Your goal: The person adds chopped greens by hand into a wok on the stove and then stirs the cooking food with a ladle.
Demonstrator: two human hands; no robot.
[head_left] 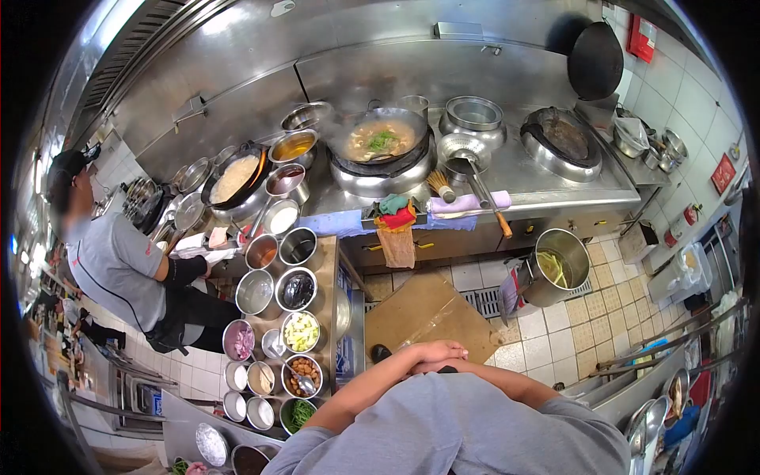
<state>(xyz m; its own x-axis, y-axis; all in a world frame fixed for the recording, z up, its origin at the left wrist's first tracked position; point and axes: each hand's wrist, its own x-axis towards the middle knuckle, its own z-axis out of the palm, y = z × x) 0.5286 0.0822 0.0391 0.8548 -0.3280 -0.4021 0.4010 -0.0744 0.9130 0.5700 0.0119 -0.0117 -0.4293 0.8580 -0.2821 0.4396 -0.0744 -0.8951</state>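
My left hand lies across the front of my body, over my right hand. Its fingers look curled together with no object visible in them. The fingers of my right hand are mostly hidden under it. Ahead, a steaming wok on a burner holds brown broth with chopped greens and a ladle. Right of it, a strainer rests with its wooden-handled tool, beside a bamboo brush. Metal tubs of ingredients stand at my left, including chopped pale green vegetables and brown pieces.
A co-worker in a grey shirt stands at the left by another wok. A large pot stands on the floor at right. Cardboard covers the floor ahead. Shelving is at the lower right.
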